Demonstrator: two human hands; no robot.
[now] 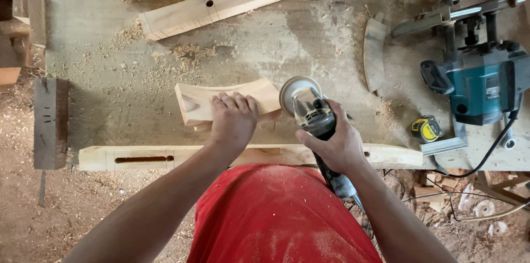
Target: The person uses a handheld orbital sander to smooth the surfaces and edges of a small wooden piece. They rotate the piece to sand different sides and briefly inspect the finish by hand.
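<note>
While your left hand [233,119] presses flat, fingers spread, on the curved wooden block [226,101] in the middle of the workbench [99,36], your right hand [337,144] is clenched around the body of the angle grinder [309,109], its sanding disc [298,92] meeting the block's right end. Nearer you lies a long slotted beam [132,158]. Right of the grinder sit a yellow tape measure [426,129] and a teal router [479,83]; a drilled timber [232,1] lies at the far side.

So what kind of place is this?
Most likely a woodworking shop: a sawdust-strewn workbench, a router, mortised timber, and a sander at a curved wood block.
</note>
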